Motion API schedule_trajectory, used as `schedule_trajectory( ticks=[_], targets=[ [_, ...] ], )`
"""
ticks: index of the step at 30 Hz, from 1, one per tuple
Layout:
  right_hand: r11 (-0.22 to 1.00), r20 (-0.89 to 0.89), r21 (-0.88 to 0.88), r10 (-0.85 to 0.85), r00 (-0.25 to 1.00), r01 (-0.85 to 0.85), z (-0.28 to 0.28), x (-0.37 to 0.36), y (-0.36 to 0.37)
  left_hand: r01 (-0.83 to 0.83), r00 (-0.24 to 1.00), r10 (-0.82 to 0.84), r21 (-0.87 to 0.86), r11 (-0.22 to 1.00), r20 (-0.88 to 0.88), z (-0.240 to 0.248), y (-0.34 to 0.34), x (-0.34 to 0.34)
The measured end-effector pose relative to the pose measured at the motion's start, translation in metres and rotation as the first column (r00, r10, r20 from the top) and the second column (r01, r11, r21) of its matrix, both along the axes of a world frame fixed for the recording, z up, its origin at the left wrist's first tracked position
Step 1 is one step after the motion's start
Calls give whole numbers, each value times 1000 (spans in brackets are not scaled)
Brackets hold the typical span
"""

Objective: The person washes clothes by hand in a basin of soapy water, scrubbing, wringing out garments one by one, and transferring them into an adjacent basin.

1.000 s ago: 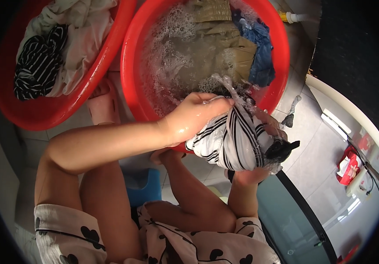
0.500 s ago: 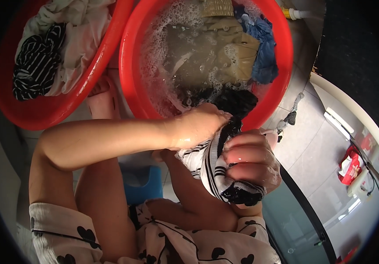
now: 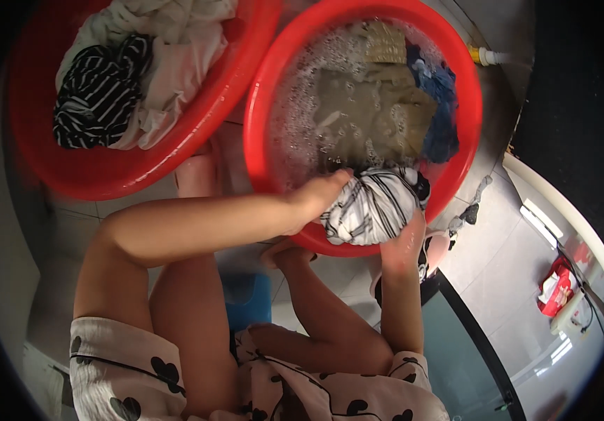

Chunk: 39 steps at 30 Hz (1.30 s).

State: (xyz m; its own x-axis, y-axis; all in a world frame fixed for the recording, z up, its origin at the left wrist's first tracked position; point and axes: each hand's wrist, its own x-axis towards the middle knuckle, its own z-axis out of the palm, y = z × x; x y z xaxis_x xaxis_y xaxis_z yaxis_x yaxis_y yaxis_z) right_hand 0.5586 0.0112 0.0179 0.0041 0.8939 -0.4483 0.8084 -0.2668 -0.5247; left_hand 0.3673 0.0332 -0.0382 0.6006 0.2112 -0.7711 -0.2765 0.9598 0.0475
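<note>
A wet white garment with black stripes (image 3: 372, 207) is bunched over the near rim of a red basin (image 3: 258, 133) of sudsy water. My left hand (image 3: 318, 201) is closed on the garment's left side, its fingers partly hidden by the cloth. On the other side my right hand (image 3: 407, 238) grips the cloth from the right, most of its fingers out of sight. Khaki cloth (image 3: 411, 116) floats just beyond my hands, and a dark blue garment (image 3: 444, 116) lies against the basin's right wall.
At the left a second red basin (image 3: 123, 184) holds white cloth (image 3: 186, 74) and a black striped garment (image 3: 98, 98). A blue stool (image 3: 248, 298) stands between my legs. Dark, small cloth pieces (image 3: 470, 210) lie on the tiles. A framed glass panel (image 3: 460, 351) is at lower right.
Both hands have carried the striped garment forward from above my lap to the basin's near rim. The twisted bundle is looser and more spread. The whole view has shifted a little.
</note>
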Motion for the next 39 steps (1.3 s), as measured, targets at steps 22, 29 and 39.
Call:
schedule_trajectory(
  ticks=[22,29,39],
  targets=[
    [907,-786,-383,-419,454,173,12,-330,97,-115,374,823,859,499,-428,56,-49,-283],
    [926,-831,-368,-289,475,-82,-3,-268,87,-359,567,773,760,542,-283,56,-13,-238],
    [920,-622,-206,-387,681,334,-29,-61,33,159,861,401,915,370,-312,40,31,-109]
  ],
)
